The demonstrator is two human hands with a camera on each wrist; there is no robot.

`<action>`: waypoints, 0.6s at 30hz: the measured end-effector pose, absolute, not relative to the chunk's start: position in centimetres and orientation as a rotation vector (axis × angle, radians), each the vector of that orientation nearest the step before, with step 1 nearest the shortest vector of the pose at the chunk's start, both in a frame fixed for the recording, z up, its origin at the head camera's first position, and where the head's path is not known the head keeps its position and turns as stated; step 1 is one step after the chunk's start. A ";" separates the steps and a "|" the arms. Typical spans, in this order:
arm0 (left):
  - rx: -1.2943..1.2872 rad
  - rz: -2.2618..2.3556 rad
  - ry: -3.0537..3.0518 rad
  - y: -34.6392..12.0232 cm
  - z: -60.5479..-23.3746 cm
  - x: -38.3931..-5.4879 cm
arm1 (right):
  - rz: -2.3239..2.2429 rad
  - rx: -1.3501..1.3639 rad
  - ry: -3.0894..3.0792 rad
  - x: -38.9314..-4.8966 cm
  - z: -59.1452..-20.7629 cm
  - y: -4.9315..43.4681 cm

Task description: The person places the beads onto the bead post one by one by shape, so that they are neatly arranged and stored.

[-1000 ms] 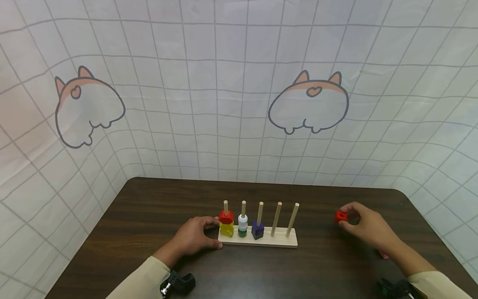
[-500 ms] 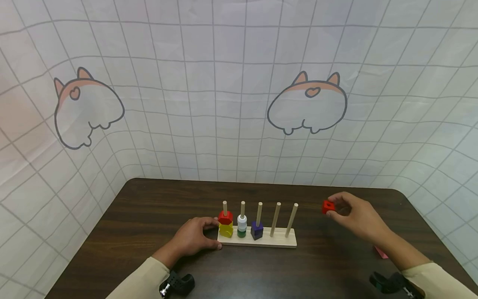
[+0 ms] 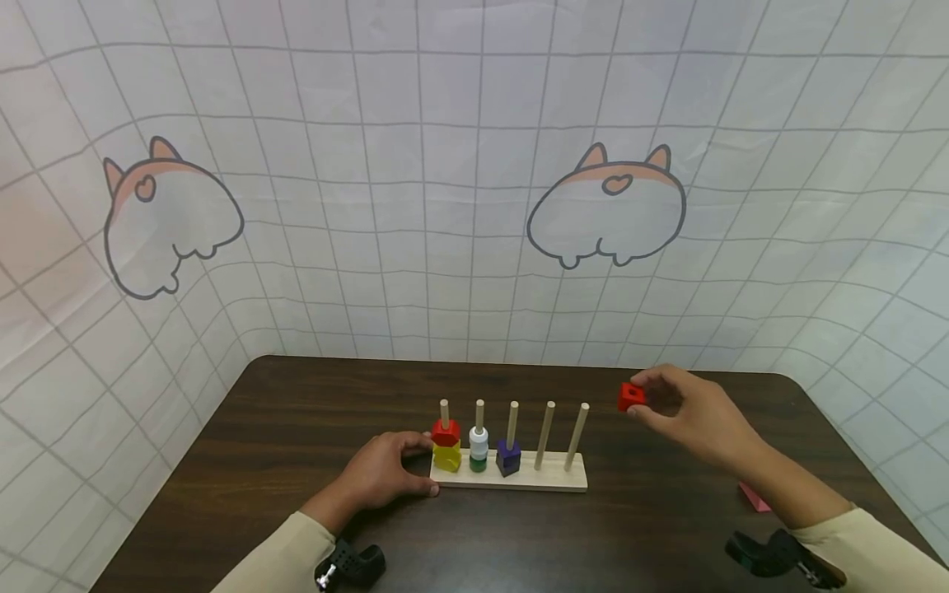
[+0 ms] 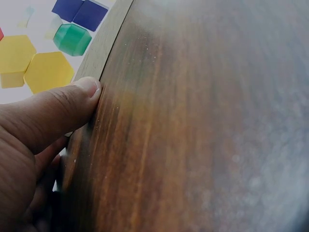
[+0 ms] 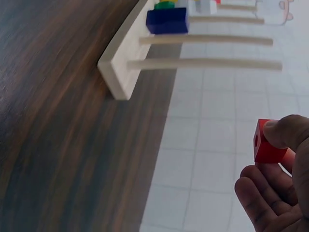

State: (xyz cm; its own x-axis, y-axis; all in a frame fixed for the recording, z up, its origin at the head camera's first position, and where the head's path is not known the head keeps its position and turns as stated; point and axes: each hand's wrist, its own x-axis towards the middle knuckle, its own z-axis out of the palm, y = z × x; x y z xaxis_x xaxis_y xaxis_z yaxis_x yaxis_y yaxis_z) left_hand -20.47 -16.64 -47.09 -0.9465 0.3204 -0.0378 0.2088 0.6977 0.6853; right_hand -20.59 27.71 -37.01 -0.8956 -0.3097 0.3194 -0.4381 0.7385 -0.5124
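A wooden peg stacker (image 3: 559, 479) with several upright pegs stands on the dark table. My left hand (image 3: 376, 471) grips its left end, thumb at the front edge in the left wrist view (image 4: 53, 113). On the leftmost peg a red bead (image 3: 446, 433) sits over yellow hexagonal beads (image 4: 48, 71). White beads (image 3: 478, 439) sit over a green one (image 4: 72, 39) on the second peg. Dark blue square blocks (image 3: 508, 457) are on the third; the two right pegs are bare. My right hand (image 3: 693, 412) pinches a red cube bead (image 5: 268, 145) with a hole, raised right of the stacker.
A pink piece (image 3: 754, 497) lies on the table near the right forearm, partly covered by it. Behind the table (image 3: 319, 395) hangs a white grid-patterned cloth (image 3: 474, 206) with printed animal drawings. Black straps with cameras are on both wrists.
My right hand has carried the red cube bead leftward and upward, closer to the stacker's right end. More of the pink piece shows. The left hand keeps its hold on the stacker.
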 end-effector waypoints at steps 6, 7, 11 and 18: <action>0.407 1.073 2.756 -16.6 -46.9 -20.4 | 0.886 0.614 -2.703 -20.3 -36.2 26.3; 0.408 1.071 2.756 -16.6 -46.9 -20.4 | 0.894 0.620 -2.699 -20.3 -36.1 26.1; 0.417 1.063 2.758 -16.6 -46.9 -20.4 | 0.925 0.649 -2.675 -20.2 -35.7 25.4; 0.403 1.062 2.751 -16.6 -46.9 -20.5 | 0.973 0.700 -2.621 -20.0 -35.2 24.3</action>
